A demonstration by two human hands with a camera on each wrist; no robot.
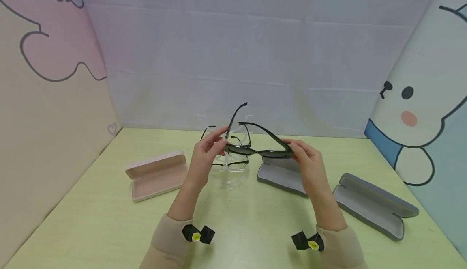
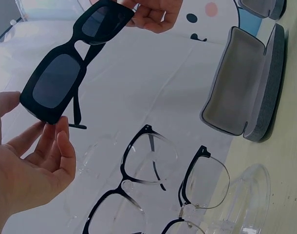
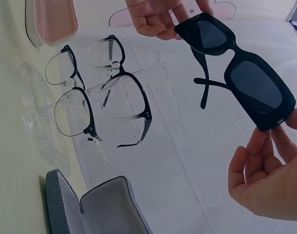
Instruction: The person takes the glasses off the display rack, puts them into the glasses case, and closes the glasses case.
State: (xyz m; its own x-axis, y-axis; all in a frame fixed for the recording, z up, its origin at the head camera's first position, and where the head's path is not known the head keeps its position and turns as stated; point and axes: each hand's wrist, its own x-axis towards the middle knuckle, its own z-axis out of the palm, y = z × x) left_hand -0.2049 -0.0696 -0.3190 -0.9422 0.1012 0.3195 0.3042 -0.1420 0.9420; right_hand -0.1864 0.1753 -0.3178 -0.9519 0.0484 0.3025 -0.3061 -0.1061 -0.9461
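Note:
Black sunglasses [image 1: 255, 151] with dark rectangular lenses hang in the air above the table, held at both ends. My left hand [image 1: 221, 140] pinches the frame's left corner between thumb and fingers; in the left wrist view the sunglasses [image 2: 65, 68] sit just above that hand [image 2: 34, 119]. My right hand [image 1: 292, 145] pinches the other corner. The right wrist view shows the sunglasses [image 3: 236, 68] and the right hand [image 3: 277, 131] at the frame's end. One temple points up and away, the other slants across behind the lenses.
Behind the hands a clear stand [image 1: 233, 175] carries two pairs of clear-lens glasses [image 2: 148, 156], [image 2: 204, 178]. An open pink case [image 1: 157, 175] lies to the left. One open grey case [image 1: 281, 173] lies under the right hand, another [image 1: 372, 204] far right. Cloth walls close in three sides.

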